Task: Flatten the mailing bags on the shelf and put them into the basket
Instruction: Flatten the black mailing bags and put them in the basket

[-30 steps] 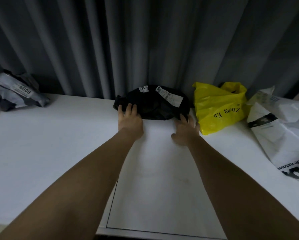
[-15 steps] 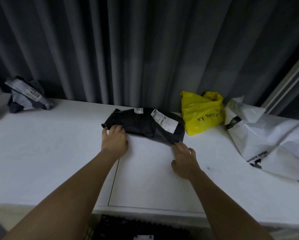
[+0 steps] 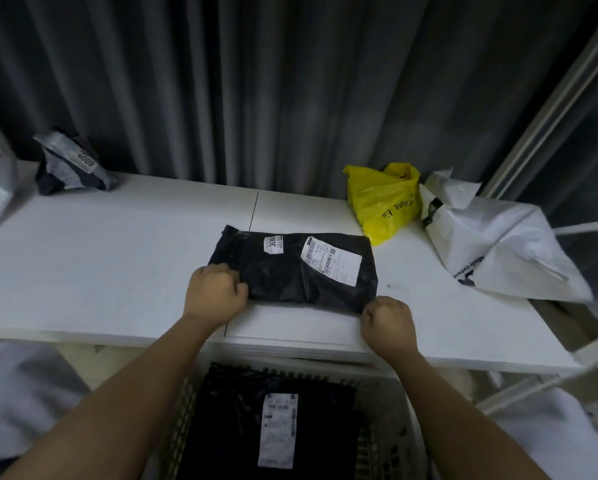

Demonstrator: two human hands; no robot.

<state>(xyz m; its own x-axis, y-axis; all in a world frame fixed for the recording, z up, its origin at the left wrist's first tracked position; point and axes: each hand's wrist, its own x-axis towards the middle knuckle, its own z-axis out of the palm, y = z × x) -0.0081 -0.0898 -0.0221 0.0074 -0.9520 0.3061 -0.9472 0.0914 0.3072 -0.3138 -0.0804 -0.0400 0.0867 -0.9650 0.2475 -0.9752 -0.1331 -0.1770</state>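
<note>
A: Head view: flat black plastic mailing bag (image 3: 292, 268) lies on the white shelf (image 3: 100, 258), long axis left to right.
B: Left hand (image 3: 214, 294) grips its near-left corner, right hand (image 3: 387, 322) pinches the near-right corner, fingers curled.
A: White slatted basket (image 3: 387, 441) sits directly below, toward the person

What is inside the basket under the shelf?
Inside the basket lies a black mailing bag with a white label on top. Anything beneath that bag is covered, and both arms hide the basket's sides.
</note>
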